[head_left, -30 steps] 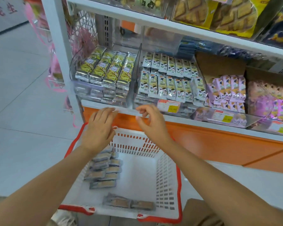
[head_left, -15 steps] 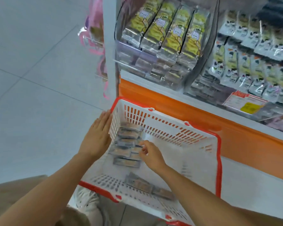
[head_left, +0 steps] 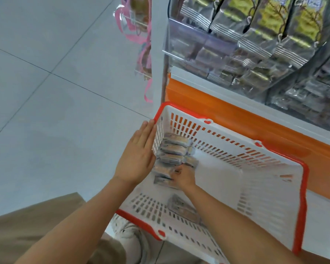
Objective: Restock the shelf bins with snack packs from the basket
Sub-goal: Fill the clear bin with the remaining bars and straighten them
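At the lower left of the frame there was a beige trouser leg [head_left: 27,231], and at the bottom centre a light shoe [head_left: 130,237] stood on the floor, partly under the near corner of the basket. Both bare forearms reached up from the bottom edge. The left hand [head_left: 136,161], a little left of centre, was flat, with its fingers straight and close together, and it lay against the outside of the left wall of the basket [head_left: 301,206], with the fingertips at the red rim. The basket was white with a red rim and filled the lower right half of the frame. The right hand [head_left: 184,177] was inside it, and its fingers were bent and closed on the near end of a row of snack packs [head_left: 171,149], though the blur hid how many it held. This row lay along the left wall inside the basket, on its floor. Two more loose packs [head_left: 183,208] lay against the near wall, just beside the right forearm. Behind the basket, an orange panel [head_left: 236,119] ran across the right side. Above it, at the upper right, clear shelf bins [head_left: 189,46] held silver and yellow bags [head_left: 255,40] in leaning rows. Pink ribbons [head_left: 141,44] hung at the top centre, beside the white post of the shelf. The grey tiled floor [head_left: 46,92] filled the upper left.
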A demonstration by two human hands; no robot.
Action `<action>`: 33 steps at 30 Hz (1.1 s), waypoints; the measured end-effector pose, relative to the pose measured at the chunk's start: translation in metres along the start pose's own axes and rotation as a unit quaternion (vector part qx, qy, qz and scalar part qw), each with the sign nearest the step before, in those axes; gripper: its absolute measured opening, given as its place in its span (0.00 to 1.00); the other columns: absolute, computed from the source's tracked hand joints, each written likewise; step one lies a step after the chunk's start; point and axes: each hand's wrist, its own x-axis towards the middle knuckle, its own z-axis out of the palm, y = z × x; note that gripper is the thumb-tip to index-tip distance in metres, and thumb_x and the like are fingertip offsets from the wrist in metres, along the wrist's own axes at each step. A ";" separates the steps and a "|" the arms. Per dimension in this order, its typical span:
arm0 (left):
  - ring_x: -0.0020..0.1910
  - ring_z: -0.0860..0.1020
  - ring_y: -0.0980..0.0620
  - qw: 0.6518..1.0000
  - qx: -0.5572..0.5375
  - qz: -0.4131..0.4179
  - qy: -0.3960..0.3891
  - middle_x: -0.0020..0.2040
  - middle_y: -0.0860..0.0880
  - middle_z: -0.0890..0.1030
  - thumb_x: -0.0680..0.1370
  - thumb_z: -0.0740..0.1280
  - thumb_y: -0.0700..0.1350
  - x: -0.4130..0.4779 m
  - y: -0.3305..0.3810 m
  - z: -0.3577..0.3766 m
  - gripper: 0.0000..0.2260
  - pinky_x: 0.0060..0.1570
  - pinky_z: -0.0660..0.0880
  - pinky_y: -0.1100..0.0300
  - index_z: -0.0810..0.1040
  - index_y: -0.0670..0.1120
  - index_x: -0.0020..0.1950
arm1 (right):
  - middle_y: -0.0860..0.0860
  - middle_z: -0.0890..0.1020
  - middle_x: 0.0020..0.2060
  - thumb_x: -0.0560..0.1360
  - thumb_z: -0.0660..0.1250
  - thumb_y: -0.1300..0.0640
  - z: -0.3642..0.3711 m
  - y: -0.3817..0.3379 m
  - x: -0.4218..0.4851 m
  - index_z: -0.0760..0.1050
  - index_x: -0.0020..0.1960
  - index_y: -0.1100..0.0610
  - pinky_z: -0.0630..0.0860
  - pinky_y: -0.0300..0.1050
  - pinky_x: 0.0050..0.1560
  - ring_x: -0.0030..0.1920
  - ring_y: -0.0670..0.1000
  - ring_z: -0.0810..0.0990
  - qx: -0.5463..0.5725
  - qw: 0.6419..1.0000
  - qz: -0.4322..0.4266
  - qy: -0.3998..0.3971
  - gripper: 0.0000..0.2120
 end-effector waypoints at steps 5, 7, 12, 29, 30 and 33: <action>0.79 0.53 0.43 1.000 0.023 -0.010 -0.010 0.80 0.41 0.56 0.84 0.38 0.56 -0.001 0.002 0.001 0.30 0.74 0.60 0.42 0.54 0.40 0.80 | 0.51 0.78 0.43 0.76 0.67 0.60 -0.004 -0.007 -0.008 0.72 0.43 0.52 0.77 0.49 0.54 0.50 0.54 0.80 0.034 0.999 -0.018 -0.016 0.06; 0.79 0.53 0.43 0.999 0.035 -0.014 -0.014 0.80 0.41 0.55 0.83 0.34 0.58 -0.001 0.004 -0.001 0.32 0.75 0.59 0.43 0.53 0.40 0.80 | 0.50 0.77 0.42 0.75 0.67 0.62 -0.016 -0.012 -0.016 0.71 0.44 0.52 0.77 0.51 0.55 0.51 0.54 0.80 0.061 0.998 -0.026 -0.024 0.07; 0.78 0.57 0.41 0.995 0.101 -0.002 -0.009 0.78 0.40 0.59 0.83 0.44 0.53 -0.002 0.011 -0.002 0.27 0.74 0.60 0.42 0.56 0.42 0.79 | 0.53 0.79 0.38 0.75 0.66 0.66 -0.072 -0.022 -0.045 0.72 0.47 0.56 0.79 0.42 0.42 0.37 0.49 0.79 0.164 0.985 -0.037 -0.045 0.06; 0.53 0.80 0.47 0.893 -0.448 -0.032 -0.035 0.53 0.46 0.82 0.81 0.65 0.45 0.036 0.166 -0.054 0.10 0.52 0.78 0.54 0.76 0.45 0.62 | 0.51 0.79 0.51 0.76 0.71 0.57 -0.211 -0.004 -0.185 0.74 0.60 0.51 0.74 0.34 0.49 0.50 0.46 0.78 0.218 0.932 -0.255 0.136 0.14; 0.53 0.80 0.45 0.881 -0.469 -0.037 -0.036 0.53 0.44 0.82 0.82 0.64 0.43 0.037 0.176 -0.060 0.10 0.51 0.78 0.56 0.76 0.43 0.62 | 0.50 0.78 0.50 0.75 0.72 0.58 -0.212 0.001 -0.191 0.73 0.61 0.53 0.74 0.32 0.46 0.49 0.43 0.77 0.205 0.930 -0.267 0.144 0.17; 0.54 0.81 0.45 0.859 -0.506 -0.014 -0.073 0.54 0.43 0.83 0.83 0.62 0.43 0.038 0.203 -0.076 0.11 0.53 0.80 0.58 0.77 0.41 0.62 | 0.49 0.78 0.46 0.73 0.74 0.60 -0.220 0.012 -0.211 0.74 0.60 0.56 0.74 0.33 0.43 0.43 0.41 0.76 0.184 0.917 -0.300 0.189 0.18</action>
